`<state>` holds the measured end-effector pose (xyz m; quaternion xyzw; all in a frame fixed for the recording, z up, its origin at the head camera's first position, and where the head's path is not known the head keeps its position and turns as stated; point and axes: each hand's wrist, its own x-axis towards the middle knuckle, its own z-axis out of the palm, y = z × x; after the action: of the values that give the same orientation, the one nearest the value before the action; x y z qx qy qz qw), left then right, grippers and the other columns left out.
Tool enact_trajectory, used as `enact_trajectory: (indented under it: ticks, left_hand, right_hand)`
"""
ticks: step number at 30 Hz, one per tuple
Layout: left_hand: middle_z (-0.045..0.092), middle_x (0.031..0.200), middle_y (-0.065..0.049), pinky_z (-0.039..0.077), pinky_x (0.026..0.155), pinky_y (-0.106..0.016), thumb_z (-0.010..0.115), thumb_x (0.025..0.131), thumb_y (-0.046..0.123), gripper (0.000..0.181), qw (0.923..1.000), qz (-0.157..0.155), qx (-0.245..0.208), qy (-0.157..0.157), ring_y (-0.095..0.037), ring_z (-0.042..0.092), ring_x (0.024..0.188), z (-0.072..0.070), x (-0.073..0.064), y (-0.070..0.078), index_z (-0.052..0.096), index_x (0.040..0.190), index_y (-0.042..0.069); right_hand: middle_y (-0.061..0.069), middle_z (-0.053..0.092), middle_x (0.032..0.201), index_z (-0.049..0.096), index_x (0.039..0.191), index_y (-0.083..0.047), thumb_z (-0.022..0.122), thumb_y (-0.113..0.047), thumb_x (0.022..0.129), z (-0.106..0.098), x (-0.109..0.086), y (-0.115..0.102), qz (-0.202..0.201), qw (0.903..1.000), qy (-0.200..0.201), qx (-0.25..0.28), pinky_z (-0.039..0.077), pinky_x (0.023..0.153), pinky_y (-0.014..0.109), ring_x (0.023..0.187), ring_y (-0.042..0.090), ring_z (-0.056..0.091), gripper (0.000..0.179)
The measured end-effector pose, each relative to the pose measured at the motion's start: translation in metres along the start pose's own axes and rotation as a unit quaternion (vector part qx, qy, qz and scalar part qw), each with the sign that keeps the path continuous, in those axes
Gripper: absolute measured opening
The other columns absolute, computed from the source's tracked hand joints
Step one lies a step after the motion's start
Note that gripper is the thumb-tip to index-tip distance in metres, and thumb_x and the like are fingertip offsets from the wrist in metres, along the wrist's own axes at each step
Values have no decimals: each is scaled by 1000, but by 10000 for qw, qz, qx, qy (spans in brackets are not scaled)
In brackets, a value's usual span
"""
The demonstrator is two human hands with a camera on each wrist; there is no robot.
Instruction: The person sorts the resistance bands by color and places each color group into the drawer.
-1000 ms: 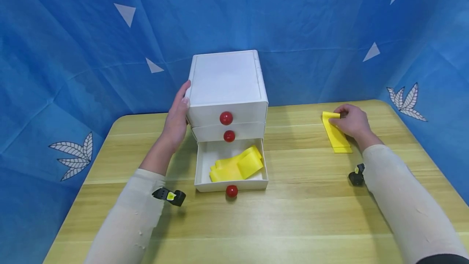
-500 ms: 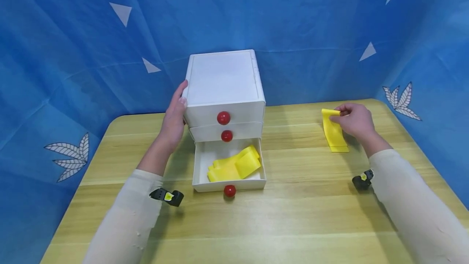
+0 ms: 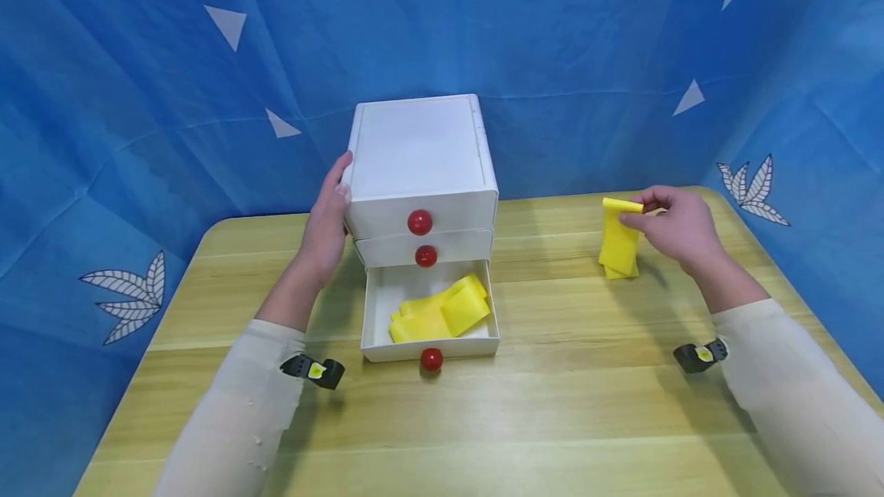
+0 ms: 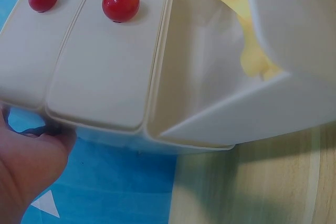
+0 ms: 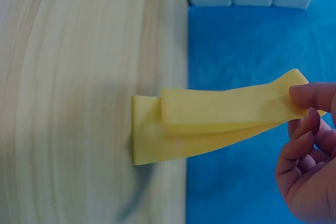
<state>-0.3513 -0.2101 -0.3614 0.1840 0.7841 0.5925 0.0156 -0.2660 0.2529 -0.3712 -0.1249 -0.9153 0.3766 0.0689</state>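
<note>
A white drawer cabinet (image 3: 421,144) with red ball knobs stands toward the back of the table. My left hand (image 3: 324,232) rests against its left side, fingers lying along the wall and thumb near the front corner. The bottom drawer (image 3: 380,290) is pulled out, and a folded yellow band (image 3: 442,313) lies inside it. Over the table at the right, my right hand (image 3: 680,225) pinches another folded flat yellow band (image 5: 226,111) by its upper end, between thumb and fingers. The band hangs down in two layers, its lower end close over the tabletop.
The cabinet's two upper drawers (image 4: 105,72) are closed. A blue cloth backdrop (image 3: 552,60) with white triangles and leaf drawings surrounds the wooden table (image 3: 552,405) at the back and sides. The open drawer's front juts toward the near edge.
My right hand has lifted the yellow band's pinched end, which now hangs more upright with its lower end drawn slightly left. The left hand stays on the cabinet; the head view shifted slightly.
</note>
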Motion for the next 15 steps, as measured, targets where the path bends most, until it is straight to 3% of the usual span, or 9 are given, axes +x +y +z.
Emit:
enact_trajectory:
  ticks: [8,15]
  left_hand:
    - [13,163,8,23,111,-63,23,106,52,56,10000,9,-10,-6,-23,17,147,1,0,0,14,160,39]
    - [14,163,6,22,111,-62,23,107,51,56,10000,73,-38,6,-23,17,147,1,-1,0,15,160,37]
  right_hand:
    - [9,57,106,65,111,-2,72,-32,93,-1,-18,-30,-131,9984,268,479,46,57,26,76,26,46,35]
    - [5,60,101,66,107,0,76,-21,91,6,-32,-57,-478,9899,509,1235,46,59,24,68,19,50,28]
